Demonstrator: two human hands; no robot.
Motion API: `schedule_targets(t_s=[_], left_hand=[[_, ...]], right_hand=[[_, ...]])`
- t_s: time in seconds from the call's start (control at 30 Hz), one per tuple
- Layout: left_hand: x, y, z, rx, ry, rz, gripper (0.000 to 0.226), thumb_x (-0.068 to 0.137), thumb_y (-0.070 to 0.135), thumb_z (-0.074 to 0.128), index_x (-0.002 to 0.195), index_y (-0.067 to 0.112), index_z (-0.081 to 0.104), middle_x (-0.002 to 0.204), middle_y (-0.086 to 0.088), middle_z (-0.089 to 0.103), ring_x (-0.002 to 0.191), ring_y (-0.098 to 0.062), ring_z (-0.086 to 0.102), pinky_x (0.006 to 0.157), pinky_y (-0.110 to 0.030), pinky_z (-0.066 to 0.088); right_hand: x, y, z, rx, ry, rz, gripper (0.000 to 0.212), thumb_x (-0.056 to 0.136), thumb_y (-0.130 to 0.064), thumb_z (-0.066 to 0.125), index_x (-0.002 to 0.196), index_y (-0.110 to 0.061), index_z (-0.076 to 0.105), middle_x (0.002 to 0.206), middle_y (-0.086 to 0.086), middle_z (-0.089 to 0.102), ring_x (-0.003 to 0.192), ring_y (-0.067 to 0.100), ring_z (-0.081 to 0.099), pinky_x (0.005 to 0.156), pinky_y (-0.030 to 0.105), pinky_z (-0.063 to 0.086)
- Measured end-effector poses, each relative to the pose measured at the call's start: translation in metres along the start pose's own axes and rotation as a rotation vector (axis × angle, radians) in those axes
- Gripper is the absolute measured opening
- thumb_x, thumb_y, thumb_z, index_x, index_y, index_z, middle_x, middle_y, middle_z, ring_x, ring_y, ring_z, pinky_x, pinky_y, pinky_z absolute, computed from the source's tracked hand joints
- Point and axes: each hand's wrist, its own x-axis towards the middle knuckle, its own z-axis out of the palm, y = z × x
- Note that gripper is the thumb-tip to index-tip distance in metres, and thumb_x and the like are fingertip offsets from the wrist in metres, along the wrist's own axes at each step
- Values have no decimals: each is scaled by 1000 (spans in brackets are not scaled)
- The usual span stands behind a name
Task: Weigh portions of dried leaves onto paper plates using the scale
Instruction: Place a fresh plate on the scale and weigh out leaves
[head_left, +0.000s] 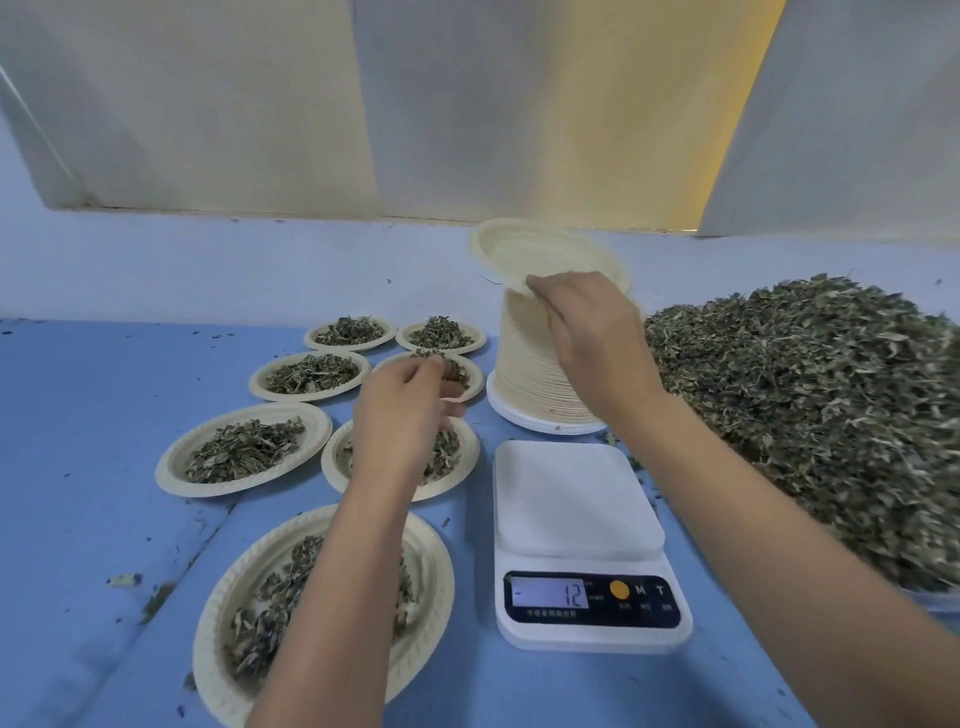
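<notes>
A: The setting?
B: A smooth blue tabletop (78, 415) below pale wall panels (467, 104).
A: The hands?
B: The right hand (587, 332), centre, pinches the rim of a tilted, ridged paper plate (540, 249) atop the tall stack (535, 384). The left hand (405, 421) hovers, fingers curled, over the leaf-filled plates (171, 462) at left. I cannot tell whether it holds leaves.
A: The scale?
B: The white scale (576, 499) sits lower centre. Its display (550, 592) reads "12", with buttons "M" and "T". The crumbly dried leaves (805, 405) are heaped at right.

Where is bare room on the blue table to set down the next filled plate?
The blue tabletop left of the seven filled cream paper plates is bare, save a few crumbs; so is the near strip before the white digital scale. Crowded: between those plates, and from the tall stack of paper plates to the big pile of dried leaves.
</notes>
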Motion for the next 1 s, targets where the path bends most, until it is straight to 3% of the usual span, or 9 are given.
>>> schedule_targets(t_s=[0.17, 0.3, 0.43, 0.53, 0.67, 0.7, 0.73, 0.77, 1.0], left_hand=[[-1, 7, -4, -210, -12, -111, 40, 94, 47, 50, 85, 11, 64, 62, -1, 69, 53, -13, 64, 50, -22, 49], [-1, 6, -6, -79, 35, -79, 31, 95, 25, 53, 73, 3, 58, 45, 1, 56, 35, -8, 49, 38, -17, 42], [0, 2, -7, 27, -6, -104, 23, 91, 12, 52, 73, 1, 60, 54, -7, 55, 29, -8, 42, 35, -15, 39], [0, 2, -3, 28, -92, -167, 23, 93, 12, 53, 72, 5, 61, 47, -2, 56, 30, -8, 43, 36, -15, 41], [-3, 0, 1, 66, -266, -234, 15, 94, 10, 55, 80, 15, 58, 68, -9, 62, 39, -11, 51, 39, -18, 45], [-4, -2, 1, 107, -308, -226, 18, 94, 9, 54, 82, 23, 56, 70, -9, 63, 40, -11, 53, 39, -18, 45], [-4, -4, 2, 145, -341, -218, 20, 94, 9, 54, 83, 26, 54, 68, -7, 64, 40, -10, 54, 40, -17, 44], [-5, -5, 2, 176, -361, -211, 18, 94, 10, 54, 86, 26, 56, 64, -5, 65, 40, -9, 55, 40, -17, 43], [-3, -13, 10, 268, -365, -289, 23, 96, 21, 52, 97, 4, 67, 53, 0, 57, 44, -11, 50, 48, -22, 40]], right_hand=[[-36, -38, -15, 136, -60, -169, 33, 72, 25, 60, 102, 13, 67, 91, 23, 68, 81, 38, 65, 89, 49, 52], [-52, -51, -23, 184, -248, -169, 24, 81, 8, 63, 104, 5, 70, 93, 16, 71, 86, 32, 67, 101, 47, 46], [-50, -49, -33, 343, -417, 216, 31, 90, -31, 62, 119, -20, 66, 127, -6, 62, 127, 8, 45, 119, 36, 11], [-48, -31, -37, 396, -291, 564, 45, 95, -27, 54, 139, -20, 47, 153, -7, 32, 141, 5, 19, 117, 27, 8], [-54, -5, -43, 763, -239, 1122, 26, 94, -10, 49, 118, -6, 59, 125, 12, 60, 104, 18, 59, 90, 34, 42], [-56, 2, -44, 775, -239, 1214, 24, 93, -10, 50, 110, 2, 60, 121, 18, 57, 120, 25, 34, 88, 39, 45], [-58, 8, -44, 743, -257, 1261, 24, 91, -11, 51, 105, 6, 59, 107, 23, 63, 75, 14, 43, 78, 36, 43], [-60, 14, -45, 688, -291, 1271, 24, 90, -14, 52, 97, 7, 59, 92, 27, 61, 80, 32, 59, 73, 36, 37], [-68, 26, -47, 444, -513, 1174, 20, 89, -19, 45, 72, -11, 41, 72, 10, 40, 71, 20, 36, 68, 34, 24]])
